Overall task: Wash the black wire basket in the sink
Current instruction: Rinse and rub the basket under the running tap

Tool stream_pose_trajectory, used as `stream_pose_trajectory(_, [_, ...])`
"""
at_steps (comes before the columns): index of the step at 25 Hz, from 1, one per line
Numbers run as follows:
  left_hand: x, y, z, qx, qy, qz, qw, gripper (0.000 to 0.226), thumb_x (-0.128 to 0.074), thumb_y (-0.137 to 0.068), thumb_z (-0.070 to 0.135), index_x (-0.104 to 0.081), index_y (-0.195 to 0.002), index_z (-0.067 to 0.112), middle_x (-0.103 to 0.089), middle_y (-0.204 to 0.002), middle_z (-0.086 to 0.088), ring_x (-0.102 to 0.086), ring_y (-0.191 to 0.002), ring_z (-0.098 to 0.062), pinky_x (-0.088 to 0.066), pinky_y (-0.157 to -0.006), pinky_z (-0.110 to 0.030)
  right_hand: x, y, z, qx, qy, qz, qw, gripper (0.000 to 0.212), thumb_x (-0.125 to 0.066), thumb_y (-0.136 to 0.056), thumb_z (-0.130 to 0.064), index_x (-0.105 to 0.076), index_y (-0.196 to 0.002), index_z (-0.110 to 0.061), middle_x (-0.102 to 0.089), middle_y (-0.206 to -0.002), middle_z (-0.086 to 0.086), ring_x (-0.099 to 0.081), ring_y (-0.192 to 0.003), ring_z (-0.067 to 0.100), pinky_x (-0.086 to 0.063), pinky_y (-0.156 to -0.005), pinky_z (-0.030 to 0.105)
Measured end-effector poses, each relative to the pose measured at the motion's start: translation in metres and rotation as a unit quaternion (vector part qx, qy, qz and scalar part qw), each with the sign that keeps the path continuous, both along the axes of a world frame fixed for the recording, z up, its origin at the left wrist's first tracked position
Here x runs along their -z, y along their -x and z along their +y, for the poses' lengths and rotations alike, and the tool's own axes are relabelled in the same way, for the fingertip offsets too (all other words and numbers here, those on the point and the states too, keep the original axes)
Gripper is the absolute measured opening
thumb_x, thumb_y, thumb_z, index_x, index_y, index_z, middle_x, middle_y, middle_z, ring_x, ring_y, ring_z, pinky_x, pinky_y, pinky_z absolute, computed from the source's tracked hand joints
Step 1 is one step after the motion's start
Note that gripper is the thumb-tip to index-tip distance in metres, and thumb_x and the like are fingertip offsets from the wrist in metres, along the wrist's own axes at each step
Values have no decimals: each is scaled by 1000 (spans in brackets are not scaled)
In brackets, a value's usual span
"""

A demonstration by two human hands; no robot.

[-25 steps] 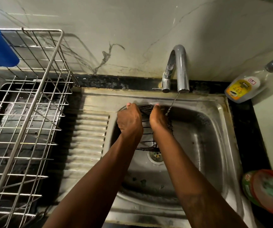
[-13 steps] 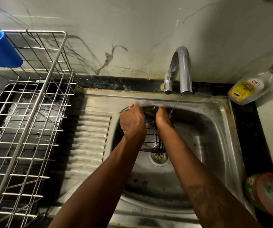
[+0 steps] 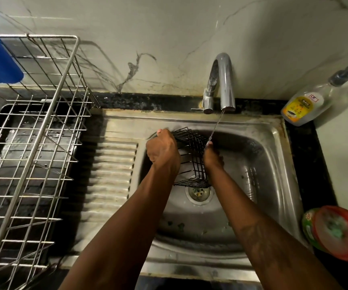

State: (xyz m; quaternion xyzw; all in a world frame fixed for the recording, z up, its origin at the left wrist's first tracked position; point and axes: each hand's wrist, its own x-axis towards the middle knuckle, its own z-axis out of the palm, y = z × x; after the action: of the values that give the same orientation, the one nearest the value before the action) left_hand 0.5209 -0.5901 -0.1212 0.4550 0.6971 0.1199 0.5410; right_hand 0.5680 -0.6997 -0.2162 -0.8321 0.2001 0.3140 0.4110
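My left grip [image 3: 162, 149] and right grip [image 3: 211, 159] each hold the black wire basket [image 3: 192, 147], at the sink's [image 3: 273, 164] back-left corner.

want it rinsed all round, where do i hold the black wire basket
Likely the far rim wires of the black wire basket, from the left, as the left hand grips. It is tipped on its side, the open grid is easy to hook, and the water stream lands at its right edge.

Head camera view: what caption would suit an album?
Left hand grips a black wire basket, right hand against its side, under a thin stream from the tap in the sink.
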Motion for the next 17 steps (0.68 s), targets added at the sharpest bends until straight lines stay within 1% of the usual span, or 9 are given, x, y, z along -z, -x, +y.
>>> stream_pose_trajectory(3, [-9, -5, -7, 4, -13, -3, 1000, 36, -55, -97, 47, -63, -91, 12, -55, -75, -1, -53, -67, -19, -46, -71, -35, -31, 12, 28, -15, -22, 7, 1000, 86, -12, -94, -75, -30, -157, -18, -27, -164, 13, -28, -149, 33, -23, -119, 56])
stream_pose_trajectory(5, [-12, -5, -12, 10, -35, 4, 999, 44, -54, -98, 48, -69, -103, 7, -63, -88, -6, -54, -74, -22, -46, -73, -36, -46, 20, 33, -57, -46, -7, 997, 89, -15, -92, -79, -20, -160, -22, -17, -167, 9, -19, -153, 31, -17, -121, 59])
stream_pose_trajectory(7, [-15, -3, -14, 11, -28, -28, 999, 45, -55, -98, 49, -70, -104, 6, -68, -91, -6, -59, -74, -19, -51, -70, -33, -59, 27, 26, -97, -53, -37, 993, 95, -32, -87, -83, -16, -161, -25, -20, -166, 9, -23, -151, 34, -22, -120, 58])
stream_pose_trajectory(8, [-19, -1, -16, 17, -11, -58, 998, 42, -56, -98, 47, -69, -100, 7, -68, -86, -4, -61, -71, -16, -51, -63, -30, -63, 31, 18, -99, -81, -43, 991, 100, -40, -80, -87, -24, -159, -28, -33, -162, 10, -34, -146, 35, -31, -116, 57])
stream_pose_trajectory(9, [-22, -1, -19, 30, 1, -83, 996, 39, -57, -99, 46, -67, -94, 9, -66, -80, -3, -62, -67, -14, -50, -56, -26, -64, 33, 10, -88, -120, -50, 988, 98, -42, -73, -91, -42, -150, -31, -51, -150, 9, -49, -135, 34, -42, -109, 55])
stream_pose_trajectory(11, [-24, -6, -31, 80, 13, -98, 992, 34, -60, -98, 41, -66, -87, 9, -68, -73, -4, -68, -62, -15, -55, -52, -27, -59, 33, -6, -60, -156, -88, 982, 74, -41, -75, -90, -70, -114, -33, -72, -116, 2, -66, -108, 26, -54, -94, 47])
stream_pose_trajectory(12, [-23, -9, -38, 105, 32, -105, 988, 30, -62, -97, 36, -66, -88, 8, -71, -73, -6, -71, -62, -17, -60, -56, -30, -57, 30, -14, -44, -154, -106, 981, 65, -40, -83, -85, -72, -102, -32, -74, -106, 0, -67, -101, 23, -55, -89, 43])
stream_pose_trajectory(14, [-22, -15, -55, 153, 80, -119, 978, 19, -63, -97, 23, -67, -90, 6, -75, -75, -10, -74, -63, -18, -63, -63, -32, -51, 23, -30, 5, -150, -102, 983, 54, -40, -95, -72, -71, -93, -27, -74, -96, 1, -69, -93, 24, -56, -83, 41])
stream_pose_trajectory(17, [-16, -23, -73, 244, 109, -119, 956, 12, -63, -96, 14, -69, -100, 5, -76, -84, -12, -74, -67, -17, -63, -69, -32, -36, 13, -53, 19, -174, -57, 983, 60, -34, -97, -71, -71, -89, -25, -73, -89, 0, -66, -87, 21, -53, -75, 38])
